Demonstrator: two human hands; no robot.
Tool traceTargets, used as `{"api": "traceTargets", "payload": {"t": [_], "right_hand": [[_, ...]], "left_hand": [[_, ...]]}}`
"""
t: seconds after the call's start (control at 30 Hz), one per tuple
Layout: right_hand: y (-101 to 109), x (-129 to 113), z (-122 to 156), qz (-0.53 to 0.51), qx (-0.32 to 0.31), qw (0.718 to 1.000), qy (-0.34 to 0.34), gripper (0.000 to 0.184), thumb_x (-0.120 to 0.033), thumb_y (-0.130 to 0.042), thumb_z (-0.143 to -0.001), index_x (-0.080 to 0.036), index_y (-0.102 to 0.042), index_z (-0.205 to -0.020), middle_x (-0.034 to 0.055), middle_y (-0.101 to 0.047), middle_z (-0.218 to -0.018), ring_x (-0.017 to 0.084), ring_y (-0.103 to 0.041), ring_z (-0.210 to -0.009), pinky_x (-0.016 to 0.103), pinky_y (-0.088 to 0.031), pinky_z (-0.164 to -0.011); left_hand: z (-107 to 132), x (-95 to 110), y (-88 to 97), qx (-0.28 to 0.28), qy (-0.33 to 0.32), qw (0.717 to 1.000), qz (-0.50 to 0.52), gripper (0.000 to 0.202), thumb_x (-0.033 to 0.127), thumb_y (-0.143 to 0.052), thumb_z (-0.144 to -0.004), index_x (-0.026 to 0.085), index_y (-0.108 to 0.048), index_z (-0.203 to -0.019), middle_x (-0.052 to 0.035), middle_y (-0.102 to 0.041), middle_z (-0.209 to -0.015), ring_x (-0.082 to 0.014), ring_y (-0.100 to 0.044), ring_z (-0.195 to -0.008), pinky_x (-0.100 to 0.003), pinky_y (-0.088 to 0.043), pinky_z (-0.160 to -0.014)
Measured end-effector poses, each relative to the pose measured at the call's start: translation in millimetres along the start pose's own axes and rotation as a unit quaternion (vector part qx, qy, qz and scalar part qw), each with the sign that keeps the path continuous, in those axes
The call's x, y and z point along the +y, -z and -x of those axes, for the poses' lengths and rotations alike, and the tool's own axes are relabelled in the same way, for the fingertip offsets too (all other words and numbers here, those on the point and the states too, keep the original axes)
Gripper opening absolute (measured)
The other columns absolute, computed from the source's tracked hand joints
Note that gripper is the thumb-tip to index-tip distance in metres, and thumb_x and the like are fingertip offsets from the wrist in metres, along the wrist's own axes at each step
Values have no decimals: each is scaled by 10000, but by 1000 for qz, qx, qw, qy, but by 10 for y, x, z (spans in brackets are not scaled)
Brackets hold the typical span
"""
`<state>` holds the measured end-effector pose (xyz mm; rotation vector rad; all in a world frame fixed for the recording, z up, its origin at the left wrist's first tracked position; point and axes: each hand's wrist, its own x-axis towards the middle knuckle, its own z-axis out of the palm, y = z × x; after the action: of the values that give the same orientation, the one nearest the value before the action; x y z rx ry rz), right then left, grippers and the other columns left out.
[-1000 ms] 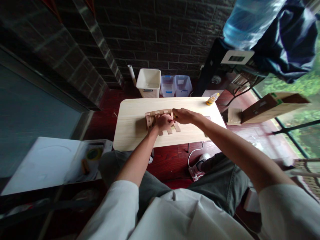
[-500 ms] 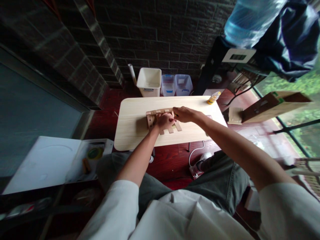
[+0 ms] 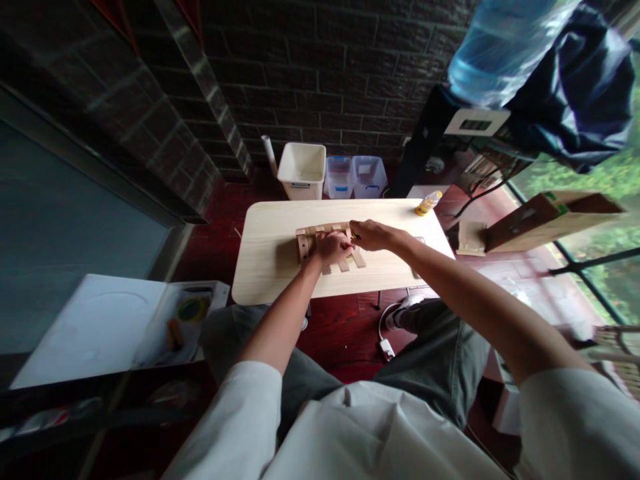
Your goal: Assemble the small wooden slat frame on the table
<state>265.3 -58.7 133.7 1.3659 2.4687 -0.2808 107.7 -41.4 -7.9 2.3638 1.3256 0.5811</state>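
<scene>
Pale table (image 3: 265,260), wooden rack (image 3: 314,240) under both hands (image 3: 334,245), close together, gripping its slats.

Dim, right-side daylight, warped edges

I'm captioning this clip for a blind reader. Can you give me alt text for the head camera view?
Seen from above, a seated person rests the left hand on a small slatted wooden piece lying on a pale wooden table, while the right hand pinches something small at its far edge. A yellow bottle stands at the table's far right corner; a white bin sits beyond.
</scene>
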Motion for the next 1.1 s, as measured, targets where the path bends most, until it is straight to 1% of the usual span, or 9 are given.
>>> {"api": "traceTargets", "payload": {"t": [0.13, 0.3, 0.43, 0.53, 0.67, 0.77, 0.9, 1.0, 1.1], "right_hand": [[-19, 77, -64, 0, -3, 1000, 7, 347, -297, -552, -965, -102, -580, -1250, 193, -737, -1097, 264, -723, -954, 253, -440, -635], [-37, 136, -137, -11, 6, 1000, 14, 350, -291, -611, -926, -115, -616, -1228, 178, -753, -1080, 261, -728, -951, 253, -459, -671], [-52, 163, -144, -29, 2, 1000, 11, 325, -270, -605, -930, -93, -637, -1200, 154, -774, -982, 224, -741, -855, 240, -465, -666], [-71, 186, -151, -36, -2, 999, 3, 312, -272, -581, -943, -84, -648, -1183, 140, -779, -922, 206, -742, -803, 234, -467, -648], [-57, 194, -145, -18, 8, 1000, 10, 361, -349, -603, -933, -100, -666, -1186, 162, -772, -1003, 238, -742, -887, 253, -489, -686], [-20, 184, -124, 4, 23, 999, 27, 348, -331, -619, -920, -117, -678, -1189, 178, -758, -1075, 262, -731, -964, 274, -508, -743], [-6, 185, -119, 27, 30, 999, 22, 298, -294, -610, -931, -116, -699, -1153, 188, -758, -1058, 275, -728, -973, 296, -519, -770], [-29, 206, -139, 35, 36, 999, 12, 305, -321, -600, -949, -106, -702, -1139, 189, -758, -1055, 275, -724, -990, 294, -519, -778], [-47, 231, -149, 43, 28, 999, 5, 336, -344, -582, -963, -82, -692, -1142, 195, -752, -1072, 280, -716, -1018, 292, -515, -789]], "left_hand": [[9, -17, 4, -13, -9, 1000, 1, 179, 309, -612, -819, 223, -757, -760, -32, -761, -957, -235, -651, -1025, -367, -439, -933], [1, -35, -5, -11, 4, 1000, 3, 147, 295, -640, -797, 231, -769, -765, -31, -763, -987, -241, -644, -1056, -376, -444, -946], [-5, -36, -11, -17, -13, 1000, 19, 170, 259, -621, -811, 227, -773, -741, -35, -766, -954, -223, -655, -1030, -365, -449, -969], [-4, -24, -5, -17, 4, 1000, 22, 183, 276, -611, -826, 247, -787, -791, -29, -766, -963, -223, -654, -1038, -367, -463, -958], [4, -5, 16, -18, 20, 999, 17, 170, 280, -629, -807, 242, -794, -806, -42, -762, -954, -236, -655, -1036, -368, -473, -941], [13, 0, 27, -19, 14, 999, 26, 185, 265, -616, -807, 247, -797, -844, -37, -762, -977, -227, -656, -1025, -367, -476, -947], [22, 2, 34, -27, 9, 999, 36, 205, 270, -611, -818, 256, -797, -903, -34, -763, -1013, -222, -654, -1025, -372, -480, -951], [25, 7, 44, -29, 14, 999, 38, 206, 273, -620, -820, 256, -799, -923, -38, -767, -1020, -225, -652, -1034, -374, -480, -957], [24, 13, 54, -32, 16, 999, 37, 206, 262, -632, -808, 273, -799, -929, -26, -768, -1023, -219, -651, -1041, -367, -479, -969]]}}
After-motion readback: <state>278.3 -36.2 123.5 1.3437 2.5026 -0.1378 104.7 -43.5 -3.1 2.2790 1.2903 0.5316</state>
